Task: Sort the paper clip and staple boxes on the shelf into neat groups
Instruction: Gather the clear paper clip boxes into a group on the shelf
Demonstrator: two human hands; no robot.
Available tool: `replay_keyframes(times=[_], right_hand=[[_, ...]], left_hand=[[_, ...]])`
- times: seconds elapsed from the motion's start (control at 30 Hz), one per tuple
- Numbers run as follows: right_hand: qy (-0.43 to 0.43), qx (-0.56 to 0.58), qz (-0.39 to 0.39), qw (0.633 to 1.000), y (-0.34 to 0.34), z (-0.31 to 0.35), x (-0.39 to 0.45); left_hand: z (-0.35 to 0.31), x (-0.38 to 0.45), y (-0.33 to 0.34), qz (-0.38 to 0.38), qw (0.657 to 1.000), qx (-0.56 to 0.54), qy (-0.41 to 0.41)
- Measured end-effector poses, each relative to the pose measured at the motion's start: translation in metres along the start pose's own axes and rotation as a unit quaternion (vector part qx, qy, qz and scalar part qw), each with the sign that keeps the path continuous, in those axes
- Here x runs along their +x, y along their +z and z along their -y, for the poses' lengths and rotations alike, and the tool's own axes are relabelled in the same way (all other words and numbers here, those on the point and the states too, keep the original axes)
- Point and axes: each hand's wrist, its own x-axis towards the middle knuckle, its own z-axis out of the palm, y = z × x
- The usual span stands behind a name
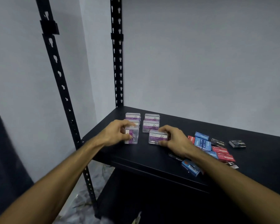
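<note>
The left hand [118,132] and right hand [171,138] each held a clear paper clip box [158,136] mid-frame. The black shelf [152,157] was bare near its front edge. Staple boxes [220,151] lay in a heap at right.

grey wall [200,54] behind, black slotted uprights [117,62], marbled floor [87,191] below

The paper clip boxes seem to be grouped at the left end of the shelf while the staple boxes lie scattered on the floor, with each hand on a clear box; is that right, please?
Not quite. The head view shows the staple boxes scattered on the shelf, right of the paper clip boxes, not on the floor. The rest holds: the left hand and right hand each grip a clear box.
</note>
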Motion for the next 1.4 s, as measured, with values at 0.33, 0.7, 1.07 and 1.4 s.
replay_keyframes(times=[0.33,0.7,1.07,1.4], right_hand=[[-0.001,-0.018,-0.004,1.0,0.002,0.002,-0.001],[-0.029,-0.044,-0.026,0.998,0.015,0.004,0.008],[-0.053,-0.047,-0.055,0.996,0.021,0.005,0.009],[-0.061,-0.056,-0.058,0.995,0.024,0.005,0.011]], left_hand=[[0.011,0.0,0.001,-0.016,0.997,-0.078,0.0],[-0.006,0.02,-0.013,0.031,0.983,0.177,0.034],[-0.004,0.02,-0.002,0.014,0.981,0.187,0.045],[-0.001,0.019,-0.001,-0.008,0.974,0.217,0.057]])
